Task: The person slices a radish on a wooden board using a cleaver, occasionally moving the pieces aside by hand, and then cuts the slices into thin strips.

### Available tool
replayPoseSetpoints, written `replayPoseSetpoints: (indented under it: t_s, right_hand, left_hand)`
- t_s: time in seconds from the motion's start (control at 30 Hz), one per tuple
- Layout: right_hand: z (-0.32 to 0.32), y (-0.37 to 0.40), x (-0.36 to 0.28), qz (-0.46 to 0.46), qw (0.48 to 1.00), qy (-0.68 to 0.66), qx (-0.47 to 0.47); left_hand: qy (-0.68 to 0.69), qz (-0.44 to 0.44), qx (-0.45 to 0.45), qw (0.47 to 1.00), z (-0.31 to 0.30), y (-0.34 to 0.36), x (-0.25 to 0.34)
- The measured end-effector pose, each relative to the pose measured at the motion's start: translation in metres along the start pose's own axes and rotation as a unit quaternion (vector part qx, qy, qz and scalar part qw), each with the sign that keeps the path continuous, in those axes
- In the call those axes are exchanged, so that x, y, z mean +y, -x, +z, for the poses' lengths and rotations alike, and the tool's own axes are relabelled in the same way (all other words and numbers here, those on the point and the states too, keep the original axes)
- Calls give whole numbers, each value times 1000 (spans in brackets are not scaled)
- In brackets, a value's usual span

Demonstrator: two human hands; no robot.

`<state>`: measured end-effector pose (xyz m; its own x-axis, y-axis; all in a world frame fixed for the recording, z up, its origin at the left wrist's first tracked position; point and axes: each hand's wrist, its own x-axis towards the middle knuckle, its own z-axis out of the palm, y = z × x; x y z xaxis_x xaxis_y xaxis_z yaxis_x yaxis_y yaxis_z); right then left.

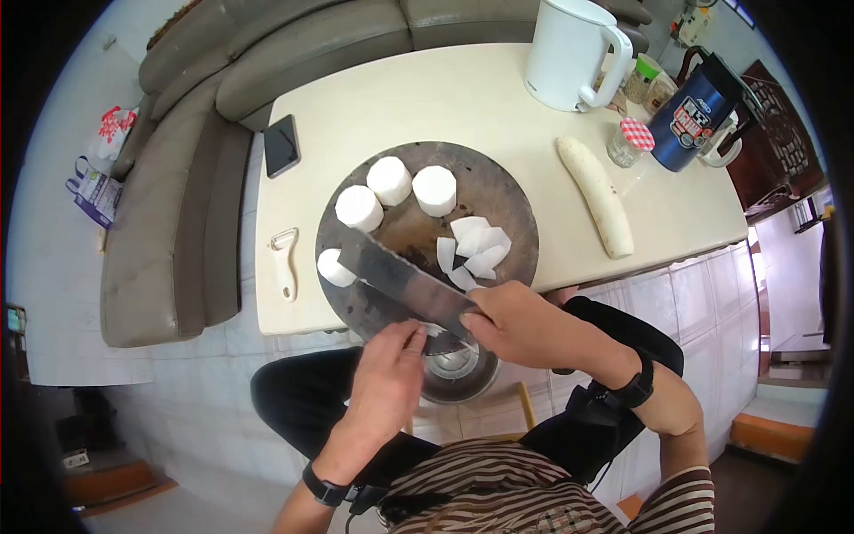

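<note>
My right hand (509,320) grips a wide-bladed cleaver (409,287), its blade slanting across the front of a round dark cutting board (356,307). My left hand (389,374) is closed at the board's near edge, fingertips on a small white radish piece (433,329) beside the blade; the fingers partly hide it. Three thick peeled radish chunks, one of them a radish chunk (390,181), stand at the back of the board. Another chunk (335,267) is at the left, partly behind the blade. Several thin radish slices (480,245) lie in a pile at the right.
A peeler (284,264) and a phone (282,145) lie left of the board. To the right are a whole radish (594,196), a checked-lid jar (631,142), a blue flask (696,111) and a white kettle (569,53). A metal bowl (458,387) sits below the table edge.
</note>
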<state>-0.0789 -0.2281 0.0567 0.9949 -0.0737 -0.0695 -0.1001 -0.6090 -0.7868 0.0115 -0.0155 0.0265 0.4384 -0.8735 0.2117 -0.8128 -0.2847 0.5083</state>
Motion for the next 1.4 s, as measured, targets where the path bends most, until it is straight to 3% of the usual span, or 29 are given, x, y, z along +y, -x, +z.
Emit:
replayPoseSetpoints:
  t_s: [0.03, 0.1, 0.17, 0.27, 0.3, 0.53, 0.8, 0.87, 1.0, 1.23, 1.3, 1.4]
  right_hand:
    - [-3, -3, 3, 25, 997, -75, -6]
    - [-8, -2, 6, -3, 996, -86, 20]
    - [-26, 0, -3, 123, 958, -250, -68]
    - [-29, 4, 2, 124, 937, -324, -31]
    - [-30, 4, 3, 125, 936, -326, -30]
    - [-34, 5, 5, 105, 933, -345, -4]
    - [-28, 7, 5, 87, 933, -349, -14]
    - [-30, 7, 7, 84, 933, -349, -10]
    - [-32, 9, 11, 79, 927, -367, 2]
    - [-37, 10, 11, 99, 917, -385, 37]
    - [-41, 12, 8, 96, 920, -379, 33]
    - [-38, 10, 6, 92, 911, -398, 54]
  left_hand:
    - [25, -25, 6, 999, -3, -2, 0]
    - [57, -59, 20, 996, -9, -4, -4]
    - [79, -73, 12, 994, -12, -14, -6]
    - [15, 6, -22, 1000, 1, -20, -1]
    - [-30, 54, -36, 997, 6, -21, 2]
    - [-44, 77, -42, 995, 14, -2, 8]
    - [30, 38, -76, 996, 10, 1, 31]
    - [-43, 103, -48, 993, 14, -9, 32]
    - [-107, 122, -89, 983, 23, -10, 36]
    - [-49, 85, -108, 989, 13, 18, 25]
    - [-80, 78, -28, 993, 13, 20, 20]
    - [-112, 47, -5, 993, 13, 11, 17]
